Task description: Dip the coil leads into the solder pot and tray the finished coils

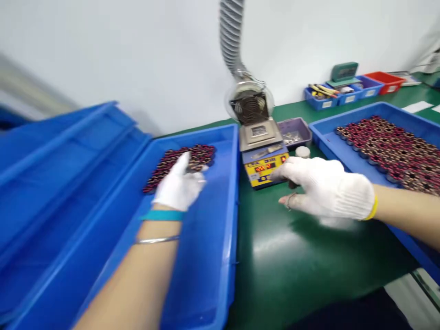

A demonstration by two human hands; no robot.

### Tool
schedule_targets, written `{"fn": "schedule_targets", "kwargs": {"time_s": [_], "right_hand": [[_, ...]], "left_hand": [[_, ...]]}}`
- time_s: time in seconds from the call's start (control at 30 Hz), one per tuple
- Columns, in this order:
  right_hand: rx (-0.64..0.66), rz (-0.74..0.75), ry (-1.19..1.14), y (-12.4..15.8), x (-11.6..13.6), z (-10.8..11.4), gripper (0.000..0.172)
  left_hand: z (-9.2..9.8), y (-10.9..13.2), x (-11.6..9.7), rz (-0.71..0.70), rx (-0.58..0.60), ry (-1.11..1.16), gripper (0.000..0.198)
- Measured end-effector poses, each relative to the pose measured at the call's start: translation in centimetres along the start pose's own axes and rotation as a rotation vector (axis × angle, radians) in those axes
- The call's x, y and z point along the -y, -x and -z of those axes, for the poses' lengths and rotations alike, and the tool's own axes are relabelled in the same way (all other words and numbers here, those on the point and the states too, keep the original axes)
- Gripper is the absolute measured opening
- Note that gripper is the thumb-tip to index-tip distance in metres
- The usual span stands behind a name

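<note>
Left forearm (137, 275) reaches over blue tray (202, 256); left hand (180, 183), fingers half-curled, hold too blurred to tell, is at red-and-copper parts (165, 167), far end, apparently massed to save room. Right hand (319, 185), thumb parted from fingers, grip unclear, hovers near yellow-fronted unit (264, 160).

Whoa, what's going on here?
Someone's white-gloved left hand is over the left blue tray, by a bunch of small round red and copper-coloured parts; it's too blurry to tell whether it holds one. Their gloved right hand is above the green table, near a yellow-fronted machine with glowing numbers; what it holds, if anything, is unclear. Lots of similar parts sit in the right blue tray.
</note>
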State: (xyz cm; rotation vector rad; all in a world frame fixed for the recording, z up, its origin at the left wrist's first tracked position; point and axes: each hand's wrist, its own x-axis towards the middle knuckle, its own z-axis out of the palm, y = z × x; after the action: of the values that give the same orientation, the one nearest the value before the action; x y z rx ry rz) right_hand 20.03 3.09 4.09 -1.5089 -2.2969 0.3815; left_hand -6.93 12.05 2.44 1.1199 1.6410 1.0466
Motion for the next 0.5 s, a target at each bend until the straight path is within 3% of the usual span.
{"fn": "schedule_targets", "kwargs": {"time_s": [0.03,0.13,0.23,0.33,0.5], "right_hand": [[-0.057,0.006,-0.06,-0.8,0.5,-1.1,0.05],[-0.176,-0.051,-0.271,-2.7,0.6,-3.6,0.064],[-0.149,-0.041,-0.461,-3.2,-0.7,-5.0,0.055],[-0.101,-0.032,-0.529,-3.0,-1.9,-5.7,0.035],[-0.177,-0.063,-0.432,-2.9,-2.2,-5.6,0.029]], "left_hand": [[-0.9,0.3,0.0,-0.009,0.014,0.058,0.039],[-4.8,2.3,0.5,0.044,0.378,0.441,0.025],[-7.9,4.7,1.5,0.047,0.557,0.49,0.029],[-8.5,5.7,2.1,0.045,0.617,0.452,0.032],[-7.5,5.7,2.1,-0.076,0.547,0.319,0.032]]}}
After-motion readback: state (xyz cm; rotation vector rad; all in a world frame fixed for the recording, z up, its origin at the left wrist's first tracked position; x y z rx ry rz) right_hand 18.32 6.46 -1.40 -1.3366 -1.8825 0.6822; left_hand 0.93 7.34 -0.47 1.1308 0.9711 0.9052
